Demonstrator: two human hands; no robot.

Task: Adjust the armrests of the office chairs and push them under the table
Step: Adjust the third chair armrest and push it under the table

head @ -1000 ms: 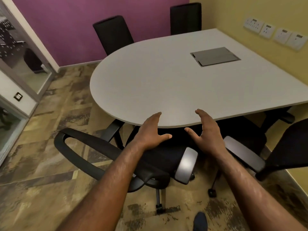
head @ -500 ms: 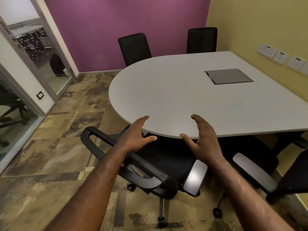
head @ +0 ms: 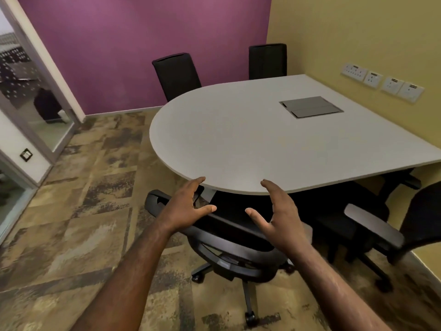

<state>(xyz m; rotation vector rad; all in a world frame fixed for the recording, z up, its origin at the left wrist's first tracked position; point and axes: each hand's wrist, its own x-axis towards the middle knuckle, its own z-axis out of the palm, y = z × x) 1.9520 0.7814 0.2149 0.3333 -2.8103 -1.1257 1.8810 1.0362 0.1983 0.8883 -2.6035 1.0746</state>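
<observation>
A black office chair (head: 229, 237) stands right in front of me, its seat partly under the rounded end of the grey table (head: 238, 144). My left hand (head: 186, 209) hovers over the chair's curved backrest frame with fingers spread and holds nothing. My right hand (head: 279, 218) is held open above the chair's right side, covering most of its grey armrest. A second black chair (head: 372, 225) with a grey armrest pad stands to the right, half under the table.
Two more black chairs (head: 176, 75) (head: 267, 60) stand at the table's far side by the purple wall. A grey cable hatch (head: 310, 107) sits in the tabletop. Wall sockets (head: 381, 82) line the yellow wall. Glass partition (head: 31, 91) at left; patterned carpet (head: 83, 199) is open floor.
The near chair has rolled further under the table and turned. Both hands stayed open above it while my view lifted and moved back.
</observation>
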